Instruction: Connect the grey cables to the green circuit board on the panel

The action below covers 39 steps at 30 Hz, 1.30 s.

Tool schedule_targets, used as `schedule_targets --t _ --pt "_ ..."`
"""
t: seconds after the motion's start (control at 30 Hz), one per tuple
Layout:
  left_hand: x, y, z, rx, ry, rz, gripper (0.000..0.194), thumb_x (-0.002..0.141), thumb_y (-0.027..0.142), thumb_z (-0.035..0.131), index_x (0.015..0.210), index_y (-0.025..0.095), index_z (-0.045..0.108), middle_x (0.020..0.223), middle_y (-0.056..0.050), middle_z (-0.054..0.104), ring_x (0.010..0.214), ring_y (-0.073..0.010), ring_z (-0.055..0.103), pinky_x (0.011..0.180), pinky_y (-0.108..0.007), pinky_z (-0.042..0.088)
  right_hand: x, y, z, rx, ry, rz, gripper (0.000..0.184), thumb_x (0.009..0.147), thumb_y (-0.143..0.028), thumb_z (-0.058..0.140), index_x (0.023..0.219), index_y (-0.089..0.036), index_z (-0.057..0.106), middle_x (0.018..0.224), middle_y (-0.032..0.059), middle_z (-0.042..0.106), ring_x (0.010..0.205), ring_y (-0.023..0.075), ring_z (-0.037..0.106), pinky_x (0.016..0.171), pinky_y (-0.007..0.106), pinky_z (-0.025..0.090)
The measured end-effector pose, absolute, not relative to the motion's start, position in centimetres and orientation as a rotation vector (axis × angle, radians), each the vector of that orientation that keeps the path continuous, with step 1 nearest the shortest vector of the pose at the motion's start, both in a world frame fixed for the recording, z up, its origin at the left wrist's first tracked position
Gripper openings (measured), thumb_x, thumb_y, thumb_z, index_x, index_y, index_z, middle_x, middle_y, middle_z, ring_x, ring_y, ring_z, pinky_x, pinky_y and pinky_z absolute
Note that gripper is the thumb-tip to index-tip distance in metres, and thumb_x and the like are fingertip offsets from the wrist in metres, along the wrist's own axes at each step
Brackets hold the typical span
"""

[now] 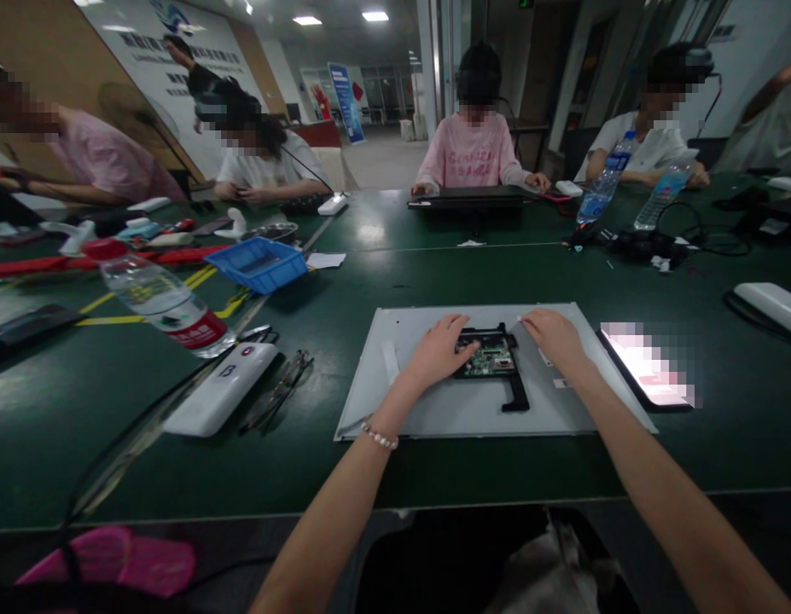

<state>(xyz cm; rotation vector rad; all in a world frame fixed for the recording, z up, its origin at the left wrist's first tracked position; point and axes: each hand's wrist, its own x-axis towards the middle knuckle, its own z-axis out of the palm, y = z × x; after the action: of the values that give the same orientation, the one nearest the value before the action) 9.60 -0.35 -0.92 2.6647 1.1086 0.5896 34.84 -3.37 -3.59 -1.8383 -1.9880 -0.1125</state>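
Observation:
A flat light-grey panel [421, 418] lies on the table in front of me. On its middle sits a black plastic bracket [516, 399] around a green circuit board [488, 360]. My left hand [439, 351] rests at the board's left side, thumb stretched over the board and fingers apart toward its upper edge. To the right of the bracket, my right hand [554, 339] is closed, thumb and fingertips pinched together near the panel's far edge. A small pale bit shows at those fingertips, too small to name. A white strip [390, 362] lies on the panel's left part.
A lit phone [648, 367] lies right of the panel. Leftward are a white power bank [222, 390], glasses [280, 392], a tilted water bottle [165, 298] and a blue bin [260, 264]. Several people sit around the table; one across handles a dark panel [468, 200].

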Motion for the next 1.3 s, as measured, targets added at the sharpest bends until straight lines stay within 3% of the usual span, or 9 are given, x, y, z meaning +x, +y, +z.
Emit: schedule_targets --t 0.53,1.3 --pt "9.7 0.1 -1.4 2.59 1.105 0.611 0.054 0.086 0.042 0.05 0.131 0.014 0.038 0.127 -0.014 0.049 0.116 -0.0268 0.048 0.097 -0.04 0.04 27.5 -0.6 -0.8 -1.719 -2.153 0.041 0.022 0.086 -0.018 0.049 0.096 -0.021 0.069 0.097 0.007 0.069 0.093 0.0201 0.061 0.079 0.028 0.043" --pt "9.9 0.3 -1.9 2.673 1.046 0.574 0.04 0.089 0.036 0.046 0.125 0.019 0.044 0.122 -0.01 0.053 0.112 -0.0248 0.05 0.096 -0.041 0.038 27.3 -0.6 -1.8 -1.543 -2.272 0.177 0.025 0.087 -0.012 0.044 0.097 -0.017 0.066 0.097 0.0084 0.066 0.094 0.0179 0.057 0.084 0.027 0.04"
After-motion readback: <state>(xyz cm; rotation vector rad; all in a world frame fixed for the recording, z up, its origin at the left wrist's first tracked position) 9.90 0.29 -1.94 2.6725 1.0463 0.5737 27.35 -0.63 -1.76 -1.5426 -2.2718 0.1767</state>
